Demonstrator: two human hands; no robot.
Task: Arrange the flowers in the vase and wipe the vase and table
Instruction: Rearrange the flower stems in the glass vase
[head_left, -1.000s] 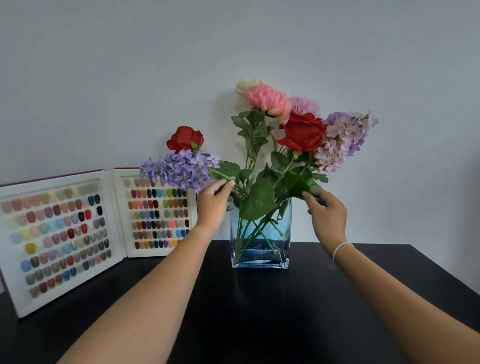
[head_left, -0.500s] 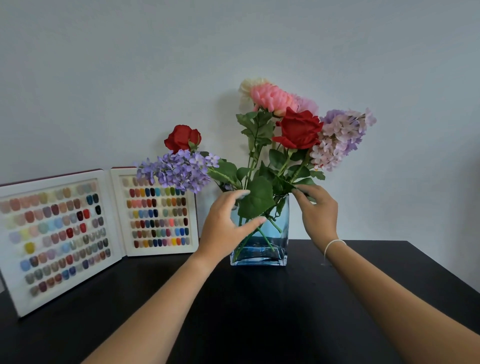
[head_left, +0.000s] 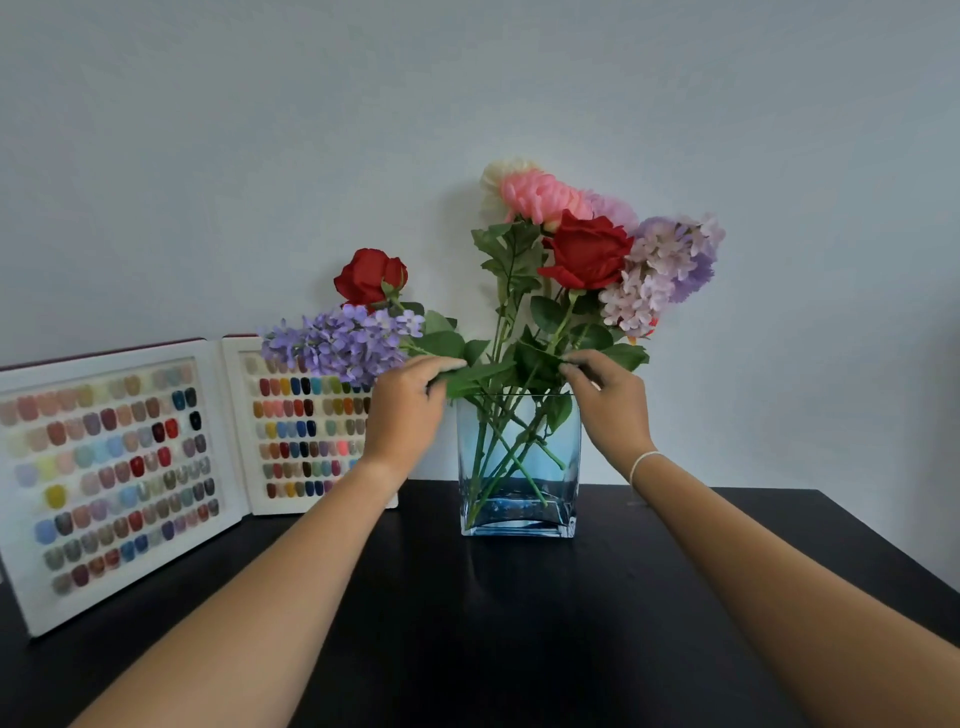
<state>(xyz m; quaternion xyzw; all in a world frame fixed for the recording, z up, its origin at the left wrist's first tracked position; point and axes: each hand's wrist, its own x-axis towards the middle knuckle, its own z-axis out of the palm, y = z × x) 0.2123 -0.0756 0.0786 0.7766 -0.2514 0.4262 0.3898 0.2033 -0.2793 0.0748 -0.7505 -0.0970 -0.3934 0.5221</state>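
Flowers (head_left: 582, 249) in the vase (head_left: 519, 467) — left hand (head_left: 402, 410) and right hand (head_left: 610, 408) pinching leaves.

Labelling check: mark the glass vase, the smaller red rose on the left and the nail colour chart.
glass vase (head_left: 566, 441), head view, bare right wall
smaller red rose (head_left: 370, 276), head view, bloom centre
nail colour chart (head_left: 117, 478), head view, left panel middle

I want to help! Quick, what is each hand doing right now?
Left hand: pinching a green leaf above the vase.
Right hand: fingertips pinching leaves at the vase's top.
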